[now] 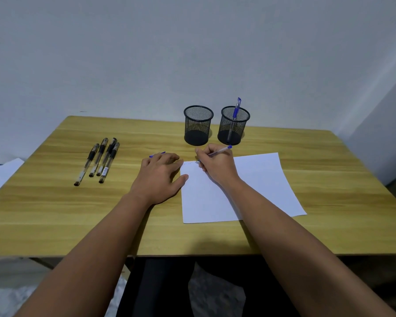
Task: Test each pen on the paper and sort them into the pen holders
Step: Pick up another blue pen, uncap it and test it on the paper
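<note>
My right hand (215, 165) grips a blue pen (222, 150) with its tip down on the top left corner of the white paper (256, 186). Faint marks show there. My left hand (160, 172) lies flat on the table beside the paper, fingers touching its left edge. A blue pen cap (157, 154) peeks out from behind the left hand's fingers. Several black pens (98, 160) lie together at the left. Two black mesh holders stand at the back: the left holder (198, 125) looks empty, the right holder (234, 125) has one blue pen (236, 110) upright in it.
The wooden table (55, 213) backs onto a grey wall. White sheets (0, 175) lie off the table's left edge. A second wall closes in at the far right. My legs show below the front edge.
</note>
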Action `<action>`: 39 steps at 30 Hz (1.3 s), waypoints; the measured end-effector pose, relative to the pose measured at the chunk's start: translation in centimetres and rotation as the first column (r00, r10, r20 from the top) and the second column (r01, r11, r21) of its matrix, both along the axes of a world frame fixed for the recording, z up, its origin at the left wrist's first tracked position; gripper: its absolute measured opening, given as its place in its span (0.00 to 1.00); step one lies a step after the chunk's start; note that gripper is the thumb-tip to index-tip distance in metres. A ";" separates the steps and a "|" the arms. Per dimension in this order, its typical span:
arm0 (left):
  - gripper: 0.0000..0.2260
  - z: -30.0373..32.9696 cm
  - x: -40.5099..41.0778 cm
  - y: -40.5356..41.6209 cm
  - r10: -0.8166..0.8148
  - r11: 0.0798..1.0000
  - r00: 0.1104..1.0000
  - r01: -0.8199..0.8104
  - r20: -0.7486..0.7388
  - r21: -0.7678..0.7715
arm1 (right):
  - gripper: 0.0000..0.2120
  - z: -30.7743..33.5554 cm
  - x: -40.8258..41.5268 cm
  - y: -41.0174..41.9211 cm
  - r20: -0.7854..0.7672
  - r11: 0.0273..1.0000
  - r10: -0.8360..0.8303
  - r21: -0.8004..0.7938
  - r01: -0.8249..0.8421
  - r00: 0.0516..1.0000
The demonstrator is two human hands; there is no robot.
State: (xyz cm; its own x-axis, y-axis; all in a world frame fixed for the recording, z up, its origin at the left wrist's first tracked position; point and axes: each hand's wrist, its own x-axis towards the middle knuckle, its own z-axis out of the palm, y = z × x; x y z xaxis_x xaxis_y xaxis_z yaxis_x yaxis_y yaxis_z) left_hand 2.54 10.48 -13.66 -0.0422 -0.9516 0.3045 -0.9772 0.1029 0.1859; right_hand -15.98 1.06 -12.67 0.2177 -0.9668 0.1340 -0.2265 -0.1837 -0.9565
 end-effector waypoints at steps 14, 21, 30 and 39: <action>0.28 0.0 -0.1 0.1 0.005 1.000 1.000 -0.005 -0.009 0.000 | 0.17 0.0 0.0 0.2 -0.002 1.000 -0.020 0.000 0.020 1.000; 0.27 0.0 -0.1 0.1 0.012 1.000 1.000 -0.012 0.000 0.004 | 0.16 0.5 -0.2 0.6 0.035 0.998 -0.061 0.016 0.061 0.998; 0.28 0.0 -0.1 0.2 0.014 1.000 1.000 -0.014 0.004 0.004 | 0.14 0.4 -0.2 0.5 0.033 0.993 -0.112 0.026 0.111 0.993; 0.29 0.1 -0.1 0.2 0.010 1.000 1.000 -0.010 0.009 0.012 | 0.15 0.0 0.0 0.2 -0.045 0.995 -0.103 -0.022 0.102 0.994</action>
